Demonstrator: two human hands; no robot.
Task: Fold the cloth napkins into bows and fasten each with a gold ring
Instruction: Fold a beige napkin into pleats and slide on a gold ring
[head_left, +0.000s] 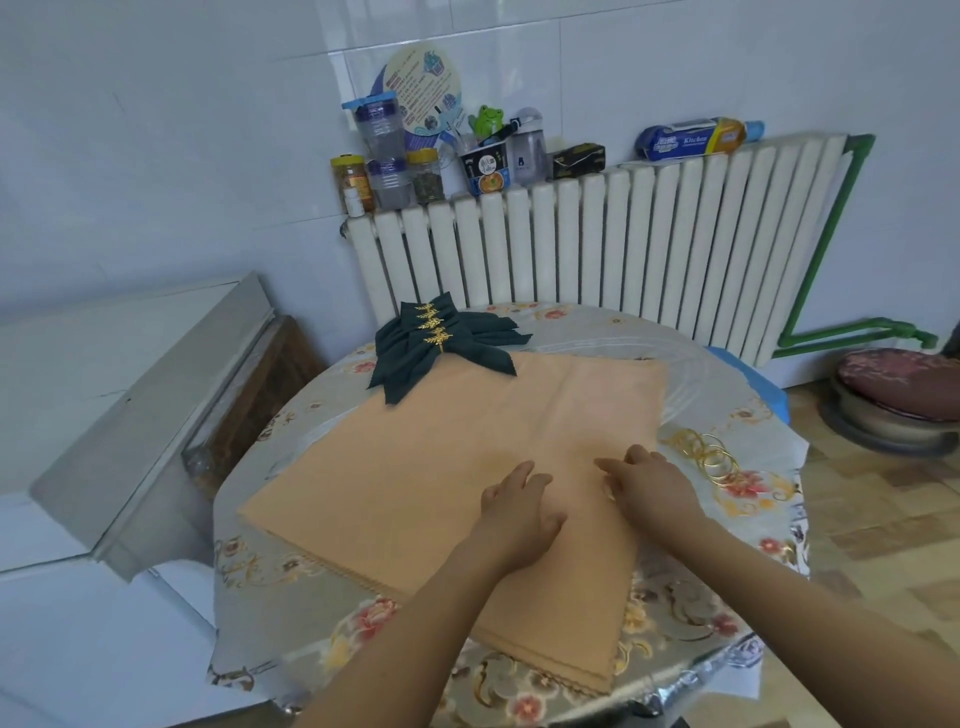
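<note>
A stack of orange cloth napkins (415, 467) lies flat on the round table (291, 587). My left hand (519, 512) rests palm down on the top napkin, fingers spread. Just to its right, my right hand (652, 486) lies on the same napkin near its right edge, with fingertips curled against the cloth. Several gold rings (709, 457) sit on the tablecloth right of the stack. At the far side, several dark green napkin bows (441, 345) with gold leaf rings are piled partly on the orange stack.
The table carries a flowered cloth under clear plastic. A white radiator (623, 244) stands behind it, with jars, bottles and a kitchen roll on top. A white cabinet (130, 405) is at the left. A cushioned stool (898, 400) stands at the right.
</note>
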